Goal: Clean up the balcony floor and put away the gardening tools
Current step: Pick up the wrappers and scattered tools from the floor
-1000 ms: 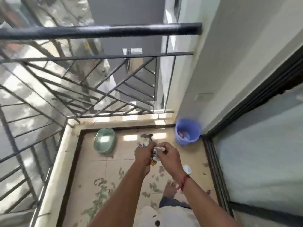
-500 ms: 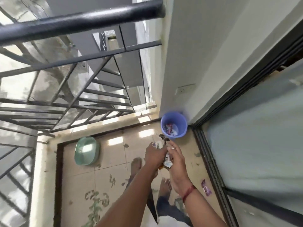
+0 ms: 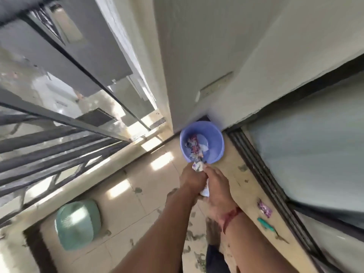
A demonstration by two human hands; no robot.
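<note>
A blue plastic bucket stands in the balcony's far corner, with crumpled wrappers lying inside it. My left hand and my right hand are pressed together just in front of the bucket's near rim. Both are closed around a bunch of crumpled litter, whose white and purple scraps stick out past my fingertips toward the bucket. More white paper shows between my palms.
A green basin lies on the tiled floor at left. A purple wrapper and a green-handled tool lie by the sliding door track. Dry leaf bits dot the floor. A metal railing bounds the left side.
The view has swung toward the corner and closer to the bucket. My two hands, still clasping the litter, have moved forward to the bucket's rim.
</note>
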